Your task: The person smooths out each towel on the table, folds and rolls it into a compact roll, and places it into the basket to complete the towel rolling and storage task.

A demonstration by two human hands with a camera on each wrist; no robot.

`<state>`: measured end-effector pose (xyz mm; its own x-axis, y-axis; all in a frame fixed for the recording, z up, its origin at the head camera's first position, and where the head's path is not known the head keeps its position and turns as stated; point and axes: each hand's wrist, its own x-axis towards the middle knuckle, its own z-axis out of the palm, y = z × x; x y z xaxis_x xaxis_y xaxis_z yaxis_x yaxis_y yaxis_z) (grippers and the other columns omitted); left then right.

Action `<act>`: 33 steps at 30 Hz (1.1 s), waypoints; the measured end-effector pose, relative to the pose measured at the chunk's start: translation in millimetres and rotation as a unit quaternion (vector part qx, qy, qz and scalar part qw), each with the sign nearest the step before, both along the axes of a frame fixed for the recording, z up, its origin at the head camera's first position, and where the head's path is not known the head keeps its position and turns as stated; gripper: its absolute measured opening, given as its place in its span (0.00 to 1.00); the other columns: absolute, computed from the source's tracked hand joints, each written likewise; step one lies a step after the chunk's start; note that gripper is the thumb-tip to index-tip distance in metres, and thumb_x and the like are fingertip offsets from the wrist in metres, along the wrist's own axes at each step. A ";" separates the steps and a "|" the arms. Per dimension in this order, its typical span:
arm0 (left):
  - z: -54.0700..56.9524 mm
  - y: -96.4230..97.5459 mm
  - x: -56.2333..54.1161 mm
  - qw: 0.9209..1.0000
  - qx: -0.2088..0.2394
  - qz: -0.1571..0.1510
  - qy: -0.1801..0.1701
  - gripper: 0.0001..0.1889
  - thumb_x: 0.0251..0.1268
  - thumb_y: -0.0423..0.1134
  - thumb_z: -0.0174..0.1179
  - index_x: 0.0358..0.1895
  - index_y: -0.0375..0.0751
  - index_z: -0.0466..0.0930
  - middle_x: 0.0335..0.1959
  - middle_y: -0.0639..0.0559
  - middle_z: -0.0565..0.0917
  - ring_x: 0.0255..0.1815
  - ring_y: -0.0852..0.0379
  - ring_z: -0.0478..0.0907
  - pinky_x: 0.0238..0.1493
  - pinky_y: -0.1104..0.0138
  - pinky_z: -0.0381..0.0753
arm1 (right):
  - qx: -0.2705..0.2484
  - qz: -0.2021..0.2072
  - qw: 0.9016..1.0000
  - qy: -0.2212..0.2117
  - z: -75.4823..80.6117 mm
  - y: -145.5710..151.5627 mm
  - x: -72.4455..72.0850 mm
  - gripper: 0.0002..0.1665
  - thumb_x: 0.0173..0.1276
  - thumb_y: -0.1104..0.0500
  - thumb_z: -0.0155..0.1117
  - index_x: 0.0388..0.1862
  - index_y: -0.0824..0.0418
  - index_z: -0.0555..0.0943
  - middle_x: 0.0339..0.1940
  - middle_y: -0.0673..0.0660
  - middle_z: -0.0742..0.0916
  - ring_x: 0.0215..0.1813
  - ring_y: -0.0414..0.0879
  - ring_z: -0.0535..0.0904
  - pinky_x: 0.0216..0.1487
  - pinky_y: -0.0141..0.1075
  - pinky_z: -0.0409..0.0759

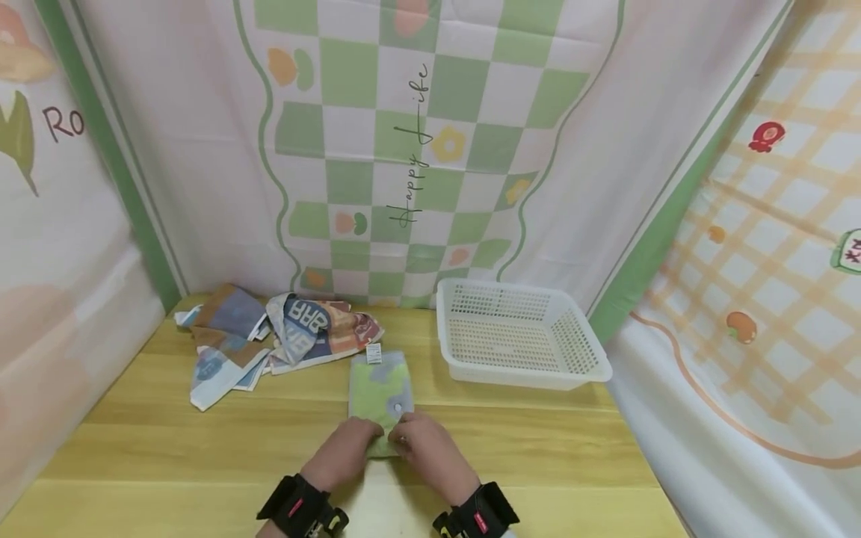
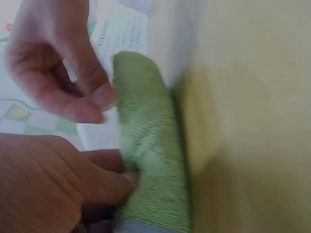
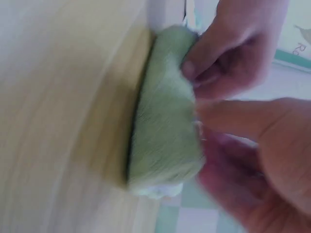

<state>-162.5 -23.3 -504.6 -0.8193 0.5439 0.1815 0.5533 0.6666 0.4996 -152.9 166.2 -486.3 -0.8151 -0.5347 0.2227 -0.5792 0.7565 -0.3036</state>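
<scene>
A green and grey fuzzy towel [image 1: 380, 385] lies lengthwise on the table, a small white tag [image 1: 373, 353] at its far end. Its near end shows as a rounded green fold in both wrist views. My left hand [image 1: 350, 444] pinches that fold, thumb [image 2: 127, 178] pressed on the outside. Beside it, the right hand [image 1: 425, 448] has thumb and forefinger brought close together at the towel's edge. In the left wrist view these fingertips [image 2: 105, 97] sit right against the edge; whether they grip the fabric I cannot tell.
A white perforated plastic basket [image 1: 518, 377] stands at the back right of the wooden table [image 1: 525, 441]. Crumpled printed pieces [image 1: 232, 336] lie at the back left, and a lettered one [image 1: 316, 329] sits next to them. Patterned curtains [image 1: 417, 149] hang along the back and sides.
</scene>
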 end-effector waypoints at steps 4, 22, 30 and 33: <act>2.3 -0.8 -4.3 0.999 0.029 0.011 -0.040 0.14 0.57 0.17 0.56 0.39 0.33 0.87 0.36 0.44 0.87 0.39 0.45 0.83 0.43 0.54 0.84 | 0.050 -0.009 0.999 -0.009 -3.1 -6.5 0.2 0.09 0.52 0.71 0.74 0.29 0.57 0.87 0.27 0.48 0.84 0.30 0.37 0.78 0.33 0.28 0.78; -1.4 -3.3 13.1 0.999 -0.011 0.034 0.038 0.08 0.64 0.24 0.62 0.41 0.39 0.86 0.35 0.50 0.85 0.38 0.51 0.82 0.41 0.58 0.84 | -0.015 0.016 0.990 -0.140 -4.2 3.1 -14.4 0.14 0.72 0.70 0.58 0.48 0.61 0.88 0.39 0.49 0.86 0.42 0.37 0.79 0.47 0.30 0.82; -0.8 -4.1 -8.3 1.000 -0.009 0.022 0.000 0.06 0.69 0.26 0.58 0.43 0.33 0.84 0.38 0.43 0.87 0.40 0.45 0.84 0.44 0.53 0.85 | 0.009 -0.012 0.999 -0.035 0.6 2.0 -12.1 0.16 0.54 0.70 0.77 0.43 0.62 0.89 0.42 0.54 0.88 0.45 0.45 0.83 0.49 0.35 0.84; 1.6 -4.7 -11.6 1.000 0.001 0.013 -0.014 0.05 0.71 0.27 0.57 0.41 0.34 0.83 0.36 0.44 0.86 0.39 0.46 0.84 0.43 0.53 0.85 | 0.033 -0.018 0.999 -0.015 -4.3 -1.6 -12.6 0.20 0.48 0.73 0.76 0.42 0.64 0.87 0.41 0.55 0.89 0.43 0.47 0.84 0.48 0.35 0.85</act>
<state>-174.0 -28.1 -503.0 -0.8378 0.5224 0.1588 0.5216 0.6797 0.5157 -165.6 164.6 -490.6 -0.8395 -0.5184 0.1628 -0.5433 0.7955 -0.2684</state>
